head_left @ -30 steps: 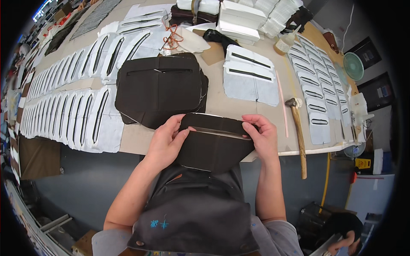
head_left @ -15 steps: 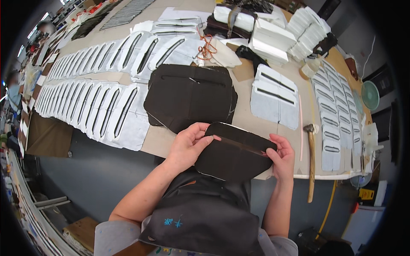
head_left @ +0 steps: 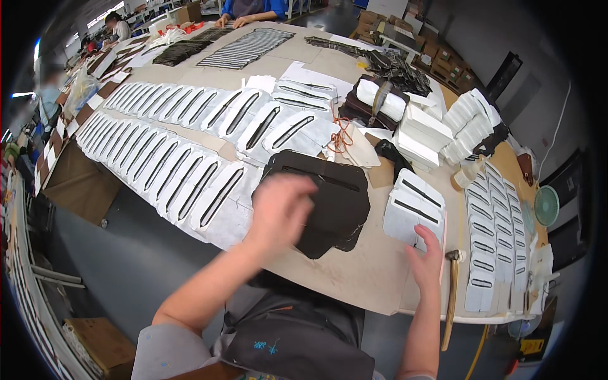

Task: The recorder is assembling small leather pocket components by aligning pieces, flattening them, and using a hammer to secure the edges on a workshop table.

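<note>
A stack of dark brown-black fabric panels (head_left: 335, 212) lies on the table in front of me, the top one showing a long slit near its far edge. My left hand (head_left: 283, 212) is over the left part of this stack, smeared by motion, so its fingers are not clear. To the right, my right hand (head_left: 425, 256) is open, thumb and fingers apart, holding nothing. It hovers at the near edge of a whitish panel (head_left: 397, 201) with two dark slots.
Rows of whitish slotted pieces (head_left: 180, 168) cover the left side, with more rows (head_left: 484, 253) at right. A wooden-handled hammer (head_left: 451, 285) overhangs the front edge. White stacks (head_left: 423, 134) and orange cord (head_left: 342, 138) lie farther back. Across the table, a person's hands (head_left: 242, 21) work on dark strips.
The dark panel that both hands held by its edges has been let go and now lies on the stack. My hands have parted, and the view has tilted up toward the table's far side.
</note>
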{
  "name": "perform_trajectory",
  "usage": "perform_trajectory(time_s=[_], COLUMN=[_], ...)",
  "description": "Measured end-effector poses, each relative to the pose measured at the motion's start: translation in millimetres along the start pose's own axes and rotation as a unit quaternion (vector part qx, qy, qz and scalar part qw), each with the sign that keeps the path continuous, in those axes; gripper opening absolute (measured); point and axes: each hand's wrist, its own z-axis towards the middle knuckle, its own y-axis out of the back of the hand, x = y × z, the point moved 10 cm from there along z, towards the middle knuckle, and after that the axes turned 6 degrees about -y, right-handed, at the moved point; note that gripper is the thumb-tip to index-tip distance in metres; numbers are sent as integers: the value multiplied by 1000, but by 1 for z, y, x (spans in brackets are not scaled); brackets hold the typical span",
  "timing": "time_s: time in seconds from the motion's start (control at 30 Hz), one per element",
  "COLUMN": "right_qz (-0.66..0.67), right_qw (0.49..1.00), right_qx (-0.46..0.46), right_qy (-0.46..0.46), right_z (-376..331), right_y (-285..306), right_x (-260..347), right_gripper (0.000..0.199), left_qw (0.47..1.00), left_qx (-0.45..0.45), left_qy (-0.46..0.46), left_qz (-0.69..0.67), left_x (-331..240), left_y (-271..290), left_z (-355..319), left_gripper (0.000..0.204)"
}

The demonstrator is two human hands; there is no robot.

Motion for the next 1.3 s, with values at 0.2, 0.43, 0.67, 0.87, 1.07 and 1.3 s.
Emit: perform_trajectory(time_s=[0.2, 0.43, 0.67, 0.87, 1.07, 1.3], right_qz=[-177, -274, -331, -250, -217, -208], right_qw=[972, 914, 895, 936, 946, 937], right_qx=[24, 236, 232, 144, 55, 71], right_qy=[151, 181, 191, 204, 236, 272], right_z=[28, 33, 33, 25, 14, 7], right_y=[-35, -42, -57, -43, -26, -17], right_x=[2, 33, 23, 27, 21, 29], right_gripper=[47, 42, 46, 39, 31, 21], left_qw=[924, 892, 912, 914, 913, 905], left_qx=[272, 275, 276, 269, 259, 285], left_qy=[-15, 95, 49, 52, 49, 39], left_qz=[-269, -347, -299, -299, -313, -314], left_x=[-92, -71, -76, -75, -76, -85], left_y=[-124, -135, -134, -133, -132, -136], left_z=[-93, -101, -95, -97, -96, -94], left_gripper=[11, 12, 10, 10, 10, 12])
